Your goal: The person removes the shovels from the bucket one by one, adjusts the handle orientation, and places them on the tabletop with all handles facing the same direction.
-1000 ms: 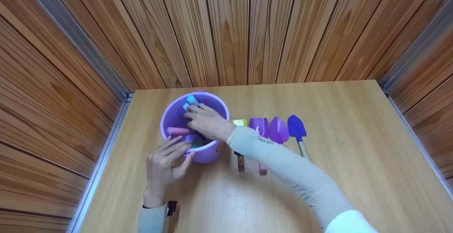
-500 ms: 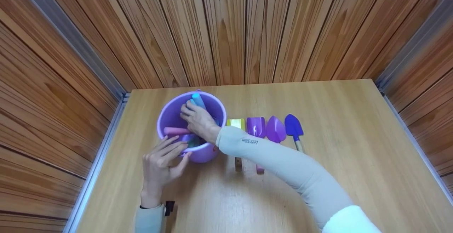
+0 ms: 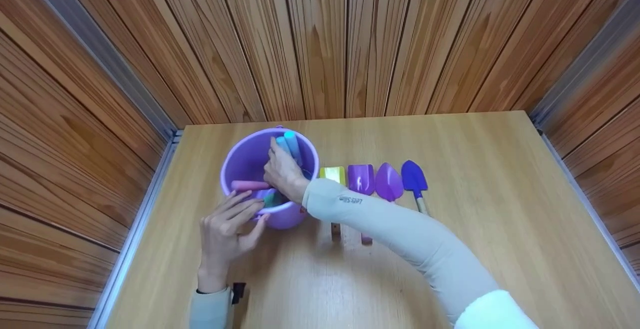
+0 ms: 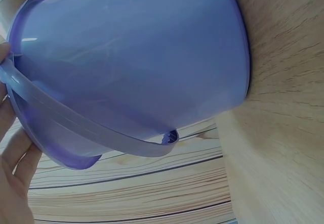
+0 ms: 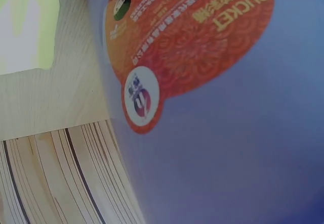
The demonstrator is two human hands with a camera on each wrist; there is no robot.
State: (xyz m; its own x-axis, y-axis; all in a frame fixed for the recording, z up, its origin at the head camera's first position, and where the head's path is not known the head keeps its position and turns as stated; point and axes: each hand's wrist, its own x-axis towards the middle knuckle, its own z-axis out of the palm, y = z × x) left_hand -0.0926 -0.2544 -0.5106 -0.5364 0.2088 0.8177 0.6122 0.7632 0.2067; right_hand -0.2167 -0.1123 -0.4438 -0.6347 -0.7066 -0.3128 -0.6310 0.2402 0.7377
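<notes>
While the left hand [image 3: 225,231] pinches the round purple plastic bucket [image 3: 282,220] by its rim, slanting light-blue cylindrical handles [image 3: 294,148] stand just beside the nearer right hand [image 3: 285,171], whose grip I cannot tell.

It looks like a little booth: brown walls [image 3: 325,44] on three sides of a table [image 3: 500,194], grey corner strips [image 3: 102,51].

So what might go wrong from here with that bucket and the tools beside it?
The bucket may tip if the right hand presses its wall, since the left hand holds just one side. The sleeve passes over the square purple scoop and could snag it. The blue handles beside the right hand might topple if bumped.
</notes>
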